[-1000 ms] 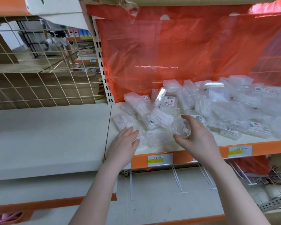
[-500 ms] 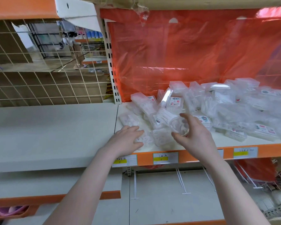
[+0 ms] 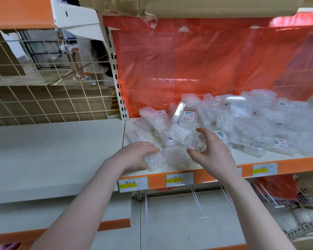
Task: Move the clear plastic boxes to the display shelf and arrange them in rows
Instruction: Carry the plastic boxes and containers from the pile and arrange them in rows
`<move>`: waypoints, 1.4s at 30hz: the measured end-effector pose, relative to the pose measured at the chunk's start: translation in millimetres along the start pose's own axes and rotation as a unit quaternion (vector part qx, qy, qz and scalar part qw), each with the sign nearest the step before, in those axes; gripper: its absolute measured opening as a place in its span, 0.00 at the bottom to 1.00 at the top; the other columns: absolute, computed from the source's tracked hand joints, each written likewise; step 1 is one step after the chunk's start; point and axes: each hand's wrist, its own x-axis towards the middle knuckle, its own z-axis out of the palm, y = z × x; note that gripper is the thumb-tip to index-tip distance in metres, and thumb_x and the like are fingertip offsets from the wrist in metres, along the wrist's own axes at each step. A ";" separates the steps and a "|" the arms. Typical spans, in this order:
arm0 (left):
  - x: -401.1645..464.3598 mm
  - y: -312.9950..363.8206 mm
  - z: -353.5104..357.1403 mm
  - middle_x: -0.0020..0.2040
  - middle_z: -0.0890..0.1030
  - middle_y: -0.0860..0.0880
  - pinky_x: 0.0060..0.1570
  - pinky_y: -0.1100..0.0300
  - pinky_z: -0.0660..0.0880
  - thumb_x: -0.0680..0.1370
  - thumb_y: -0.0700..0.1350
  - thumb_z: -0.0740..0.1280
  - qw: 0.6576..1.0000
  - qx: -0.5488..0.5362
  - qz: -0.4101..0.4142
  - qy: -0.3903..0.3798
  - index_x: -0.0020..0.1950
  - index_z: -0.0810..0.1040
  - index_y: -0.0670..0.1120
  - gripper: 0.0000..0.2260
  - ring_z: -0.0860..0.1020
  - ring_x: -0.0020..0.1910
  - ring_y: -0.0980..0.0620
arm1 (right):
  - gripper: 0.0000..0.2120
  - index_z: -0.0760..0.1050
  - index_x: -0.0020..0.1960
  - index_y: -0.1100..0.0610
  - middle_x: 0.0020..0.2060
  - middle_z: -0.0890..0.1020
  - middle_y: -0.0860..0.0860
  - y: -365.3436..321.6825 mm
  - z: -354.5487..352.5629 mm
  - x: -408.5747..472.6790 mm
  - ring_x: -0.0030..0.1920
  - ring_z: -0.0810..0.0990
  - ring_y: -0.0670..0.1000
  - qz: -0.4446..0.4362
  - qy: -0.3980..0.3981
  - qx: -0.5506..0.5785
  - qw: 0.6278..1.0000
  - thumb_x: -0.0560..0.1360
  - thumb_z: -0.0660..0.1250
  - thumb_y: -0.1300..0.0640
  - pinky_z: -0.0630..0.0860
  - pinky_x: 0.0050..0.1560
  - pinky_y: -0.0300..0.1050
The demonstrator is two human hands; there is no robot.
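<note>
A shop aisle: a white display shelf (image 3: 213, 164) with an orange front edge runs across the view, backed on the right by a sheet of red plastic film (image 3: 197, 65) and on the left by a wire grid panel (image 3: 34, 98). Yellow price tags (image 3: 179, 179) sit along the orange edge, and a cardboard carton (image 3: 197, 5) rests on the level above. Beyond the grid, another person's legs show, blurred.

A loose heap of clear plastic boxes (image 3: 242, 121) covers the right section of the shelf, lying tilted and overlapping, some with small printed labels. The left section of the shelf is bare white board.

The left hand (image 3: 135, 156) lies at the front edge of the heap, its grip curled around a small rectangular box (image 3: 155, 160) that rests on the shelf near the orange edge. Just beside that one lies another box (image 3: 175, 156). The right hand (image 3: 211, 150) is raised slightly above the shelf, thumb and fingers closed around a round clear container (image 3: 195, 142), held tilted over the near part of the heap.
</note>
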 end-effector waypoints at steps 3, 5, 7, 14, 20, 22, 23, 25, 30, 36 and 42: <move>4.5 2.0 -4.2 0.67 0.68 0.54 0.62 0.55 0.68 0.73 0.51 0.70 0.999 0.033 0.004 0.012 0.74 0.61 0.57 0.32 0.64 0.68 0.54 | 0.30 0.64 0.69 0.50 0.63 0.73 0.48 -1.8 -0.4 1.0 0.50 0.77 0.52 -0.003 0.001 0.002 1.000 0.70 0.70 0.51 0.64 0.46 0.39; 6.3 3.9 -6.5 0.62 0.69 0.53 0.55 0.58 0.68 0.73 0.53 0.70 0.999 0.053 0.002 0.011 0.74 0.61 0.58 0.32 0.66 0.64 0.52 | 0.30 0.64 0.69 0.51 0.63 0.74 0.48 -2.5 -0.4 2.4 0.50 0.77 0.52 -0.007 0.005 0.003 1.000 0.70 0.70 0.52 0.64 0.46 0.40; 7.4 4.6 -7.8 0.60 0.68 0.52 0.51 0.59 0.66 0.72 0.55 0.70 0.998 0.062 -0.001 0.012 0.73 0.62 0.58 0.32 0.66 0.62 0.52 | 0.29 0.65 0.69 0.52 0.62 0.74 0.49 -2.9 -0.4 3.9 0.51 0.77 0.53 -0.012 0.012 0.001 1.000 0.70 0.70 0.52 0.66 0.46 0.41; 6.1 7.7 -6.2 0.67 0.69 0.52 0.59 0.58 0.65 0.71 0.59 0.70 0.998 0.054 -0.002 0.027 0.69 0.67 0.49 0.30 0.67 0.66 0.52 | 0.28 0.66 0.68 0.53 0.60 0.73 0.49 -5.3 1.7 6.6 0.53 0.75 0.52 -0.008 0.021 0.008 1.000 0.69 0.70 0.54 0.68 0.47 0.44; -4.0 9.6 1.5 0.61 0.71 0.52 0.55 0.58 0.67 0.71 0.62 0.67 0.997 0.033 -0.042 0.056 0.68 0.67 0.51 0.29 0.68 0.62 0.51 | 0.29 0.66 0.69 0.53 0.61 0.72 0.49 -5.0 -2.0 7.7 0.52 0.75 0.52 -0.014 0.012 0.006 1.000 0.69 0.70 0.55 0.69 0.47 0.44; -8.4 11.5 0.4 0.60 0.72 0.52 0.52 0.58 0.68 0.70 0.62 0.68 0.994 0.024 -0.066 0.081 0.66 0.69 0.50 0.28 0.69 0.60 0.52 | 0.30 0.64 0.71 0.52 0.61 0.71 0.49 -5.6 -5.0 8.6 0.49 0.75 0.51 -0.024 0.004 0.007 1.000 0.70 0.69 0.54 0.68 0.45 0.43; -11.0 12.6 -1.3 0.60 0.72 0.53 0.51 0.58 0.68 0.70 0.62 0.68 0.993 0.016 -0.078 0.091 0.65 0.69 0.49 0.28 0.70 0.59 0.52 | 0.31 0.64 0.71 0.51 0.61 0.71 0.49 -5.5 -6.8 9.8 0.46 0.74 0.50 -0.032 0.000 0.005 0.999 0.71 0.69 0.53 0.67 0.44 0.43; -16.8 14.6 -5.9 0.61 0.72 0.53 0.51 0.57 0.69 0.70 0.61 0.69 0.989 0.005 -0.101 0.105 0.65 0.69 0.49 0.28 0.71 0.59 0.52 | 0.31 0.63 0.72 0.51 0.59 0.71 0.49 -5.5 -10.7 13.2 0.45 0.72 0.48 -0.045 -0.009 0.004 0.999 0.71 0.68 0.53 0.65 0.43 0.42; -37.5 21.2 -17.8 0.63 0.72 0.53 0.55 0.56 0.70 0.70 0.60 0.69 0.979 -0.003 -0.150 0.136 0.66 0.69 0.50 0.28 0.72 0.61 0.52 | 0.29 0.68 0.68 0.52 0.60 0.73 0.51 -10.7 -16.9 22.7 0.56 0.75 0.52 -0.078 -0.039 0.020 0.996 0.69 0.70 0.53 0.69 0.48 0.44; -76.0 19.8 -19.1 0.61 0.73 0.53 0.58 0.55 0.70 0.70 0.59 0.69 0.965 -0.016 -0.221 0.143 0.66 0.70 0.53 0.27 0.72 0.61 0.51 | 0.27 0.69 0.66 0.53 0.58 0.74 0.51 -29.2 -4.8 32.2 0.57 0.74 0.50 -0.137 -0.096 0.039 0.985 0.69 0.70 0.51 0.66 0.46 0.42; -124.5 0.2 -18.4 0.63 0.73 0.53 0.60 0.57 0.69 0.71 0.59 0.69 0.948 -0.030 -0.268 0.171 0.70 0.68 0.52 0.29 0.71 0.63 0.52 | 0.27 0.69 0.66 0.54 0.58 0.75 0.52 -64.0 13.6 31.3 0.56 0.74 0.50 -0.160 -0.151 0.067 0.973 0.70 0.70 0.52 0.66 0.47 0.41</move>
